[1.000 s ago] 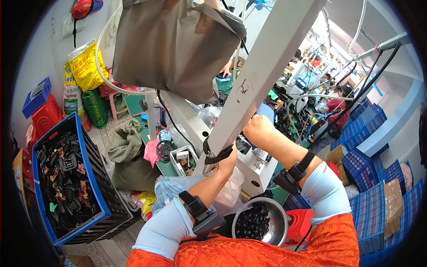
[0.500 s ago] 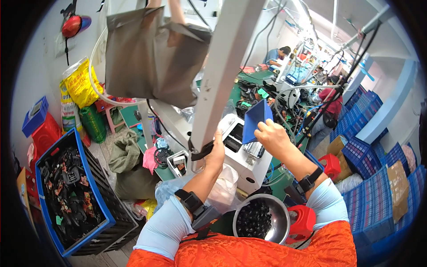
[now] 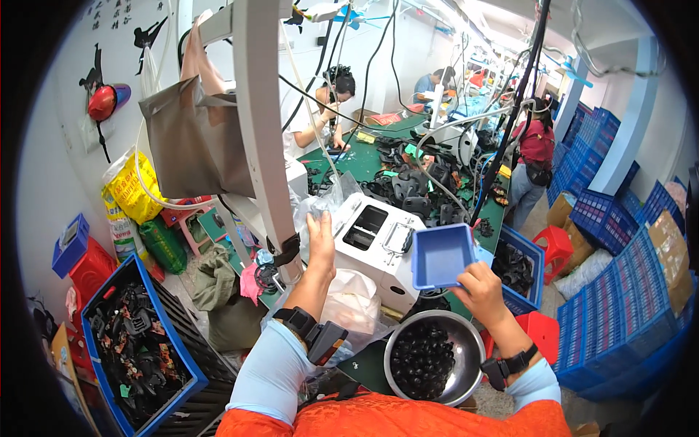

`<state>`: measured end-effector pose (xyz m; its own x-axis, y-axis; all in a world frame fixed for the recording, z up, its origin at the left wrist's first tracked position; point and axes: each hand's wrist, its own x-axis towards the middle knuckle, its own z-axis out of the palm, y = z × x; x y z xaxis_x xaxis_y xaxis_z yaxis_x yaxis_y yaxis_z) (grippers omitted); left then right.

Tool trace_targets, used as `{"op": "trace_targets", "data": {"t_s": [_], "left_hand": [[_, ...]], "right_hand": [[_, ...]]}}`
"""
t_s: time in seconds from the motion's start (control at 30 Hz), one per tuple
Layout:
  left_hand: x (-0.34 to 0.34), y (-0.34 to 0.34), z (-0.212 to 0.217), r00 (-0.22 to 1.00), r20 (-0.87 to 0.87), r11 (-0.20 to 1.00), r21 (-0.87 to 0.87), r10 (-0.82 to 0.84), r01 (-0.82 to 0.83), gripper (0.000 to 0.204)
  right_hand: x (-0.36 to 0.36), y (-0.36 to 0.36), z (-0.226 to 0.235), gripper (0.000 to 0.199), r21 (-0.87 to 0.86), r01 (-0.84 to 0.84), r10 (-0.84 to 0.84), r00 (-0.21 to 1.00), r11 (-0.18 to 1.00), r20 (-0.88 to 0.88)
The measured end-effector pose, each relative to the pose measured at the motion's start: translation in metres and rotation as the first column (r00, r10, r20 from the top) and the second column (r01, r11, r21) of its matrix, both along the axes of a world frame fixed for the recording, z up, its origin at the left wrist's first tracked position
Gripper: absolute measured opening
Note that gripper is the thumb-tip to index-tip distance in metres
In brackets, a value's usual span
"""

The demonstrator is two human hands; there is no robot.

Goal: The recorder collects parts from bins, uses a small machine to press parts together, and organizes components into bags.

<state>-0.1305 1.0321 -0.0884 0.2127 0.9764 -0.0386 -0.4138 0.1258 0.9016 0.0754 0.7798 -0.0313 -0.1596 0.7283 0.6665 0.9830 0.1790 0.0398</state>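
Plastic, smooth and blue, formed the small square tray (image 3: 442, 256) that was gripped at its near lower corner by the right hand (image 3: 482, 288), fingers closed on the rim. The tray was held in the air above a round steel bowl (image 3: 466, 376) filled with small glossy black parts (image 3: 422, 359), and just beside a boxy white machine (image 3: 378, 247). The tray was tipped up, its hollow side turned toward the wearer and its rim sloped down to the left; being nearly square, no clear long axis could be made out.

The left hand (image 3: 320, 244) was raised with fingers loosely curled about a crinkled clear bag (image 3: 320, 207), beside a slanted grey metal post (image 3: 266, 131). Whether the bag was truly pinched could not be told. A dull grey-brown bag (image 3: 193, 138) was hung from the post. A ribbed blue crate (image 3: 102, 349) of tangled black pieces was seen low on the left. Black wrist devices were worn over pale sleeves.
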Motion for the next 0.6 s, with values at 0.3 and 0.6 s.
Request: {"op": "trace_targets", "data": {"t_s": [0.3,0.6], "left_hand": [[0.002,-0.046,-0.016,0.943,-0.300,0.948,0.234,-0.142,0.217,0.070],[-0.121,-0.175,0.000,0.813,-0.244,0.793,0.199,-0.529,0.575,0.040]], "right_hand": [[-0.007,-0.092,-0.021,0.022,0.002,0.080,-0.064,0.815,0.997,-0.576],[-0.023,-0.098,-0.033,0.021,-0.351,-0.396,-0.107,0.520,0.848,-0.847]]}}
